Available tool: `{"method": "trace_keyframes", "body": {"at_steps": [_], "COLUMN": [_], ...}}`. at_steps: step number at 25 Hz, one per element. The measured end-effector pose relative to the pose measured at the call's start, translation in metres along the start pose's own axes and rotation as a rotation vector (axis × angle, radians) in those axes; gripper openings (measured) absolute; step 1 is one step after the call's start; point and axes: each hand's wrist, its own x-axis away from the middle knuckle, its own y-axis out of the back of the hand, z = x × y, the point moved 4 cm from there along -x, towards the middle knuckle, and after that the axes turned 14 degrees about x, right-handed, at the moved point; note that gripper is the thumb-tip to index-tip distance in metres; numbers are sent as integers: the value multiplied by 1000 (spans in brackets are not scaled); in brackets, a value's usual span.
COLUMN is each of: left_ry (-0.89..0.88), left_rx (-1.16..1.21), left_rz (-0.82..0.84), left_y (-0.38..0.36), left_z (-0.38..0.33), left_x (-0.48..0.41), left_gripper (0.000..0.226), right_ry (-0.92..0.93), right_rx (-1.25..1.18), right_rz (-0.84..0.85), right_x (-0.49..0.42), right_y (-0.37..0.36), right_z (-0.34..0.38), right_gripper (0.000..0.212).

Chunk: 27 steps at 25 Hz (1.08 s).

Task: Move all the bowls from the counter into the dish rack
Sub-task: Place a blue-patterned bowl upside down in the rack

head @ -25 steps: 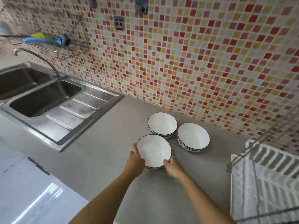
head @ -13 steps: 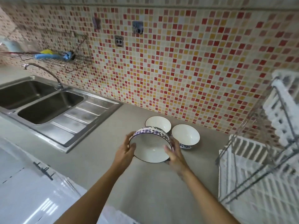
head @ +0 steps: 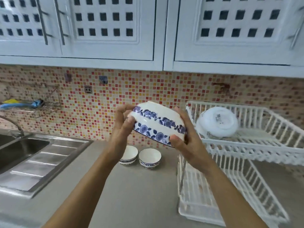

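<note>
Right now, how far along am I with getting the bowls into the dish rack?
Done: one white dish already sits in the dish rack on its upper tier. In hand: the left hand and right hand hold a blue-flowered bowl upside down beside the rack. Left: two bowls on the counter.

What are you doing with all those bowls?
A person is putting bowls away. Both hands, the left hand and the right hand, hold a blue-flowered bowl turned upside down in the air beside the white dish rack. One white dish already sits on the rack's upper shelf. Two more bowls wait upright on the counter near the tiled wall.
</note>
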Motion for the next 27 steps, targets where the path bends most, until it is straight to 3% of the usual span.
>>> {"method": "trace_keyframes", "body": {"at_steps": [2, 6, 12, 15, 20, 24, 27], "left_ry": [-12, 3, -143, -94, 65, 176, 260], "left_rx": [-42, -100, -710, -777, -875, -933, -974], "left_rz": [143, 419, 591, 641, 677, 688, 701], "left_y": [-38, -114, -230, -289, -351, -375, -387], "left_z": [-14, -26, 6, 32, 81, 127, 163], "left_x": [-9, -32, -59, -77, -105, -121, -124], "left_gripper": [31, 53, 97, 95, 82, 80, 85], "right_ry": [48, 85, 148, 87, -122, -221, -253], "right_rx": [83, 262, 758, 832, 901, 914, 995], "right_rz": [-79, -192, -208, -151, 94, 253, 345], "right_x": [11, 32, 47, 48, 30, 12, 2], "right_y": [47, 137, 250, 309, 368, 394, 405], "right_z": [17, 29, 2, -26, -83, -132, -162], "right_gripper": [76, 76, 74, 75, 81, 121, 133]}}
